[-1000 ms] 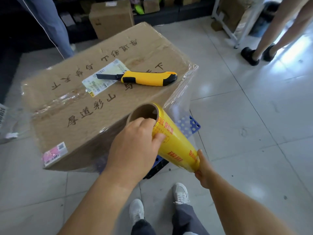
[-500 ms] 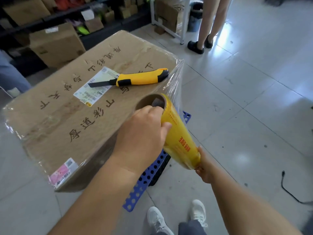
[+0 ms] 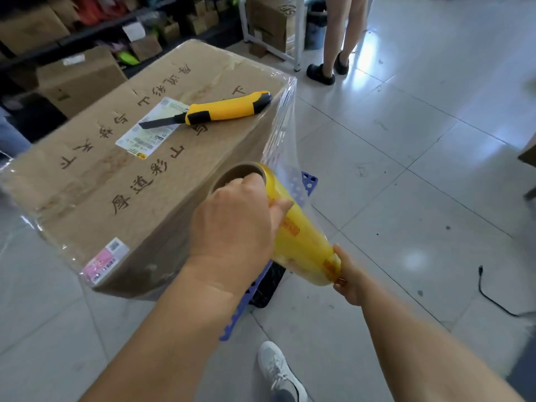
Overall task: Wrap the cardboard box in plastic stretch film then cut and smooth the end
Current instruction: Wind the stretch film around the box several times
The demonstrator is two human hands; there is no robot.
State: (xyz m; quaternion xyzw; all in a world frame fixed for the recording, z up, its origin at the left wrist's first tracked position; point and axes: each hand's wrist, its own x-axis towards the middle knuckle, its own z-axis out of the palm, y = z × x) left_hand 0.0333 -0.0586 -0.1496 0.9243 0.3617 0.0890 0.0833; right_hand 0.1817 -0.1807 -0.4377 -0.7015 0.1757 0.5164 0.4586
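A large cardboard box [image 3: 121, 181] with black characters and a white label stands on a blue perforated stool [image 3: 309, 181]. Clear film covers its sides. A yellow roll of stretch film [image 3: 301, 239] is held upright and tilted beside the box's near right side. My left hand [image 3: 232, 227] grips the roll's top end, fingers at the cardboard core. My right hand [image 3: 348, 277] holds the bottom end. A sheet of clear film [image 3: 282, 134] stretches from the roll to the box's right corner. A yellow utility knife [image 3: 220, 111], blade out, lies on top of the box.
A person's legs in black shoes [image 3: 322, 74] stand behind the box near a white rack. Shelves with cartons [image 3: 78, 79] line the back. A black cable [image 3: 493, 297] lies on the tiled floor at right. My white shoe [image 3: 278, 372] is below.
My view has swung leftward around the box, so the right corner now faces me. The roll moved with my hands and more film stretches to that corner.
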